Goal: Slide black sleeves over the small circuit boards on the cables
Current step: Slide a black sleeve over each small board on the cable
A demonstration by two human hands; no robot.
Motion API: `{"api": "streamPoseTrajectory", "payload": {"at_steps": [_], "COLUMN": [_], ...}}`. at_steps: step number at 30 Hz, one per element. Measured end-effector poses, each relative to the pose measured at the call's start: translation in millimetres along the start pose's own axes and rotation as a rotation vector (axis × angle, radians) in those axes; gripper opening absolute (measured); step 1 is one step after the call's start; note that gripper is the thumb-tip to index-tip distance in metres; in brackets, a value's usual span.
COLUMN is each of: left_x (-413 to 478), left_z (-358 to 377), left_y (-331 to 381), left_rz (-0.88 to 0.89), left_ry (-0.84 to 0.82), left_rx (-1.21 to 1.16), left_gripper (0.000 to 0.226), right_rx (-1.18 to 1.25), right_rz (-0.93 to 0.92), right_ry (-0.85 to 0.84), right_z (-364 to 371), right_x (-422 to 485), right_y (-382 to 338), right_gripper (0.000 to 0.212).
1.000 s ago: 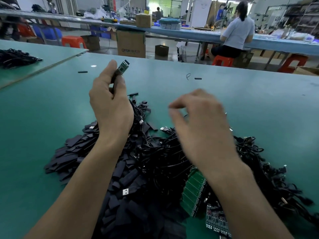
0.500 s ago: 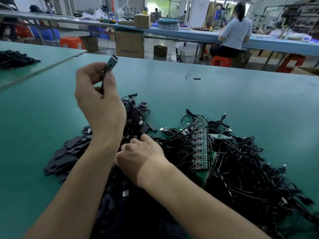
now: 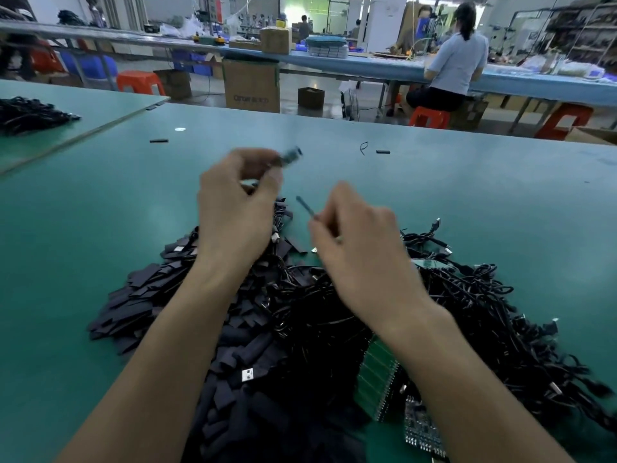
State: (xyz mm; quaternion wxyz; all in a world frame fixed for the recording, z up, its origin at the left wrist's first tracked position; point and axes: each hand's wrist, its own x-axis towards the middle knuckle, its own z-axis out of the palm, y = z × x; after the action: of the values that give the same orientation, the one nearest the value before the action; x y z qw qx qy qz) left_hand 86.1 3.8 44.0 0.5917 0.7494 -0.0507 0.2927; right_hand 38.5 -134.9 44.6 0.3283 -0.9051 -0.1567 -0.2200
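Above the heap in the middle of the green table (image 3: 100, 235), both hands have changed place since half a second ago. The right hand (image 3: 360, 252), which was then buried in the sleeves beside the left wrist, is now raised clear of the heap and carries one. The left hand (image 3: 238, 212) has swung rightward and lower, and its small circuit board (image 3: 291, 156), then upright, now leans toward the right, smeared by motion.

The left hand's fingers are curled, thumb and forefinger pinching the board by its near end, so the board juts out to the far right. The right hand is also curled, and its fingertips pinch a black sleeve (image 3: 304, 206) by one end. The sleeve points up-left toward the board, with a gap between the two.

The sleeve is a thin, flat, matte strip. The heap of sleeves (image 3: 150, 295) on the near left is made of the same flat, dull black rectangles. To the right lies a tangle of glossy black cables (image 3: 484, 312) with metal plugs. A green panel of circuit boards (image 3: 377, 372), ribbed with scored lines, shows under the right forearm. The table top is smooth and faintly shiny.
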Motion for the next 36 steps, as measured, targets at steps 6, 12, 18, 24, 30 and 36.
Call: {"api": "streamPoseTrajectory", "payload": {"at_steps": [6, 12, 18, 24, 30, 36], "left_x": [-11, -16, -18, -19, -20, -20], "left_z": [7, 8, 8, 8, 7, 8], "left_y": [-4, 1, 6, 9, 11, 12], "left_rz": [-0.05, -0.034, -0.008, -0.015, -0.031, -0.037], "left_ry": [-0.427, -0.451, -0.446, -0.467, -0.455, -0.469], "left_rx": [0.086, 0.088, 0.053, 0.047, 0.043, 0.03], "left_gripper": [0.017, 0.013, 0.019, 0.018, 0.017, 0.016], "right_rx": [0.338, 0.468, 0.439, 0.367, 0.331, 0.314], "right_rz": [0.112, 0.175, 0.142, 0.154, 0.127, 0.073], "right_ry": [0.312, 0.348, 0.34, 0.348, 0.292, 0.256], "right_z": [-41, -43, -48, -45, -43, -40], "right_x": [-7, -15, -17, -14, -15, -16], "right_y": [29, 40, 45, 49, 54, 54], "right_gripper": [0.021, 0.014, 0.018, 0.027, 0.026, 0.021]}}
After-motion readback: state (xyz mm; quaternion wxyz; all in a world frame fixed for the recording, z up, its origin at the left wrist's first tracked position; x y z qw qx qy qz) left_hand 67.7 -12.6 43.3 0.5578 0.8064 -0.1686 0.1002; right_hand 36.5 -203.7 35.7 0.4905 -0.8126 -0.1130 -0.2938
